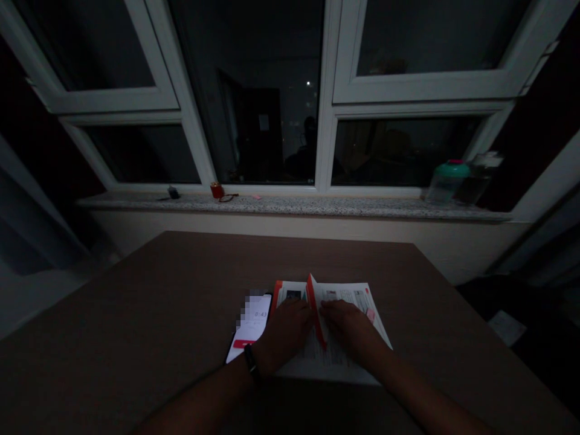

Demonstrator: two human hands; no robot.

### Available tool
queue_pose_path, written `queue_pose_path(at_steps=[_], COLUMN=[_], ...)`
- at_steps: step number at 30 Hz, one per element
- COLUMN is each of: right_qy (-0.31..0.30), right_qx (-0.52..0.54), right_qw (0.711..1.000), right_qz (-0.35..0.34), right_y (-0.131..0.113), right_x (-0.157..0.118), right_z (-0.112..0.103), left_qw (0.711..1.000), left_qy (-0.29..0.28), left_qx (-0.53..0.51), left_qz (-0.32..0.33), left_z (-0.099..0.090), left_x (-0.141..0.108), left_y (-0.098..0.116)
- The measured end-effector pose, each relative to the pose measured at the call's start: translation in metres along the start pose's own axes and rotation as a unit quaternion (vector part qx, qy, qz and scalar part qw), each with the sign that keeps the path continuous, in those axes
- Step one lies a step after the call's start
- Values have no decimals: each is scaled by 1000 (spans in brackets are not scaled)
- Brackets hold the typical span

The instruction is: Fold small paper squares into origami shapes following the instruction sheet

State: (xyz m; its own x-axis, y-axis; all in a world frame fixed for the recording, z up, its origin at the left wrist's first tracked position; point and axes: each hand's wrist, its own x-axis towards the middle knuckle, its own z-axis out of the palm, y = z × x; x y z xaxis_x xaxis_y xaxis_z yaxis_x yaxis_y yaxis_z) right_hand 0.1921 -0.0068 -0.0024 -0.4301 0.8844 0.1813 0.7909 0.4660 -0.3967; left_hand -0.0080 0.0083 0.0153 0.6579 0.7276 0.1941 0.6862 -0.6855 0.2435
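An open book (296,362) with printed pages lies on the table. Near its middle a narrow page (317,290) stands up, red on the left face and white on the right. My left hand (293,323), with a dark band on the wrist, lies flat over the left page, fingertips against the red side. From the right, my right hand (347,320) has its fingers together on the white side of the raised page; its thumb is hard to make out in the dim light. A small pink piece (370,315) shows on the right page beside that hand.
Left of the book lies a phone (251,323) with a lit screen, close to my left forearm. Beyond the brown table (203,266), the stone windowsill (290,204) holds a red jar (217,191), a dark small bottle (173,192) and a green-topped jug (448,181).
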Motion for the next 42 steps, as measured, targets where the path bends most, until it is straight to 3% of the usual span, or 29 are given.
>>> queue_pose_path(at_steps=[11, 18, 23, 29, 42], right_qy=[-55, -29, -12, 20, -32], right_qx=[25, 22, 87, 163, 97], right_qw=[998, 998, 990, 982, 994], right_qz=[-13, -57, -106, -89, -46], right_y=[1, 2, 8, 17, 3], right_x=[-11, -7, -5, 0, -9], right_z=[-13, -17, -10, 1, -14], left_qw=[1000, 999, 995, 993, 987], left_qy=[4, -18, -23, -26, -48], left_qx=[4, -15, -85, -107, -129], left_qz=[22, 31, 43, 44, 81], left_z=[-2, -3, -5, -5, -16], left_x=[-13, -5, -1, 1, -4], left_y=[0, -5, -14, -21, -18])
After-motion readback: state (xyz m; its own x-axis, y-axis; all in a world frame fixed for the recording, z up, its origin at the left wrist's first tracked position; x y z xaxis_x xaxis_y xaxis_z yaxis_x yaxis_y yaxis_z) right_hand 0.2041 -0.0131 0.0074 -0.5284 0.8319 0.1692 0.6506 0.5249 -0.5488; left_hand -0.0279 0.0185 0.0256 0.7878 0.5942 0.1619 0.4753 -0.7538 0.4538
